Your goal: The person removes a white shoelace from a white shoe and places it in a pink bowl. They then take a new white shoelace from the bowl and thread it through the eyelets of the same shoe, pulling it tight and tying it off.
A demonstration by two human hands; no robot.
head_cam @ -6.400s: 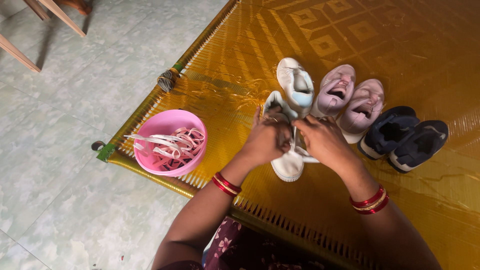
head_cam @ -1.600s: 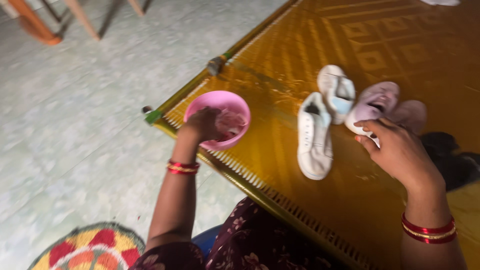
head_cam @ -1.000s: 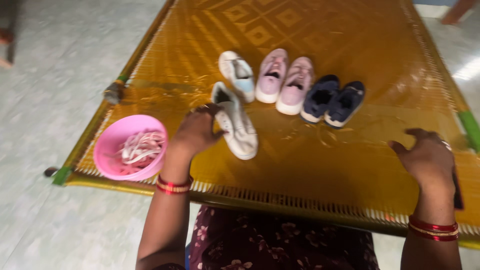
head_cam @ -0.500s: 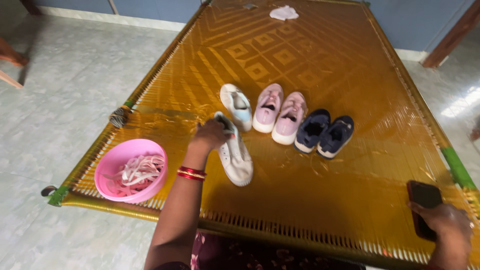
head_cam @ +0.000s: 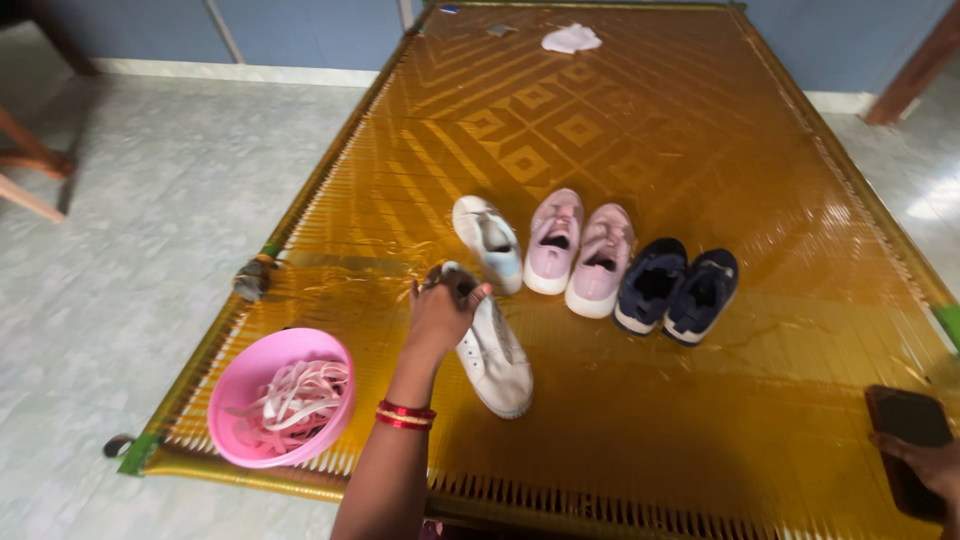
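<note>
At the near right corner, the right hand (head_cam: 932,470) rests on a dark phone (head_cam: 908,432) that lies flat on the golden woven mat (head_cam: 640,110); only part of the hand shows at the frame's edge, with fingers lying against the phone's near side, and whether they close around it cannot be told. Near the left corner of the mat sits a pink bowl (head_cam: 248,372) filled with pale laces (head_cam: 298,392). The left hand (head_cam: 445,310), red bangles (head_cam: 404,414) at its wrist, reaches forward from the bottom of the view and curls its fingers over the heel end of a white shoe (head_cam: 496,352), gripping it at the opening. This shoe lies at a slant, its toe pointing back toward the person, just right of the bowl and well apart from the right hand. Just beyond the left hand stands a second white shoe (head_cam: 487,238) with a pale blue lining, then a pair of pink shoes (head_cam: 578,250) side by side, then a pair of navy shoes (head_cam: 676,292) further right, all in a rough row. At the far end of the mat lies a small white cloth (head_cam: 571,38). Pale tiled floor (head_cam: 130,220) spreads to the left of the mat
</note>
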